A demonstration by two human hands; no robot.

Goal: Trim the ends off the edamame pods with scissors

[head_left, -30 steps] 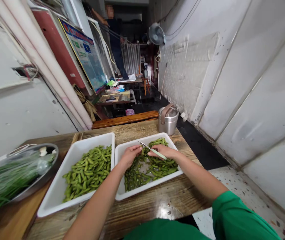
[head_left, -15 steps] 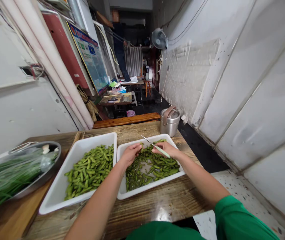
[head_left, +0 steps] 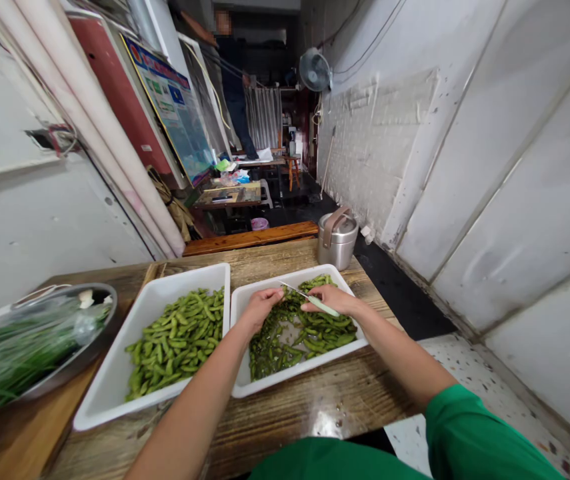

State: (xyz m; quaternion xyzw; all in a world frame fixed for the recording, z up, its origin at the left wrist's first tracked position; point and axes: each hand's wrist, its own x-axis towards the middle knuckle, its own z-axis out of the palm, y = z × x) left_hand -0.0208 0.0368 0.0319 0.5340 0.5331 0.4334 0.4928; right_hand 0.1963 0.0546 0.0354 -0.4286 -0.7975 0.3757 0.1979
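- Green pods [head_left: 179, 343] lie in the left tray [head_left: 95, 390] and right tray [head_left: 299, 370].
- Your right hand [head_left: 329, 298] holds a green-handled blade [head_left: 323, 306] over the right tray.
- Your left hand [head_left: 262, 308] has a narrow grip near the blade's tip; I cannot tell whether it holds a pod.

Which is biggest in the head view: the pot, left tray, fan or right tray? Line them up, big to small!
1. Left tray
2. Right tray
3. Pot
4. Fan: it's farther from the camera, so how it really compares is unsure.
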